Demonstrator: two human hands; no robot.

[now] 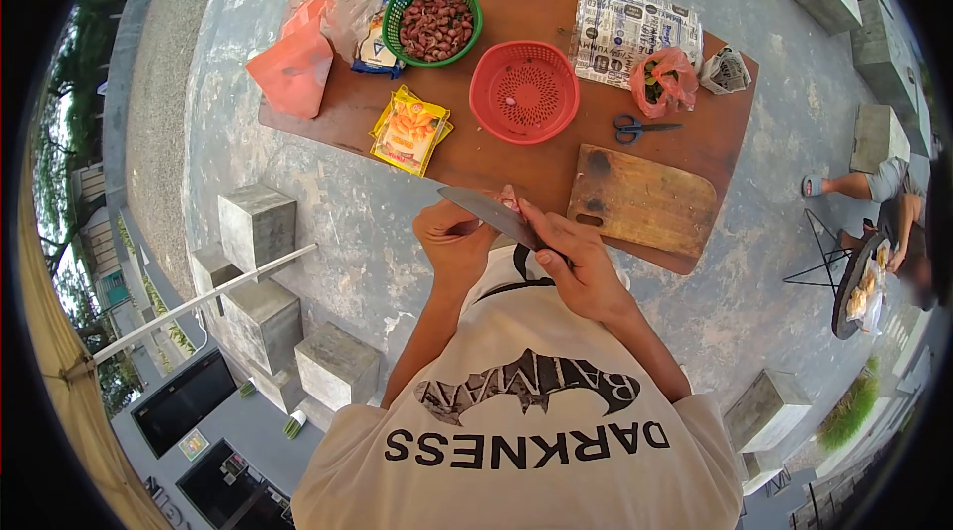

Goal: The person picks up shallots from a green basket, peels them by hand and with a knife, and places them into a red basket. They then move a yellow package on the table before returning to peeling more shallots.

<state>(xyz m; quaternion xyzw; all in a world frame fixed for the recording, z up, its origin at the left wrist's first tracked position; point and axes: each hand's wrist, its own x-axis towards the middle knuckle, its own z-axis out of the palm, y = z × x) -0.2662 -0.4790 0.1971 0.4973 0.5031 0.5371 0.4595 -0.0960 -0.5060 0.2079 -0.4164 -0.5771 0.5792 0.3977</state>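
Note:
My right hand grips a kitchen knife by the handle, its blade slanting up to the left across my left hand. My left hand is closed, with its fingertips partly hidden behind the blade. A small pinkish piece, apparently a shallot, shows between my hands at the knife's edge. Beyond them on the table, a red basket has a small pale piece in it. A green basket is full of reddish shallots. Right of my hands lies a wooden cutting board.
The brown table also bears yellow packets, a blue-white packet, a pink plastic bag, scissors, a red bag with greens and printed paper. Concrete blocks stand left. A person sits far right.

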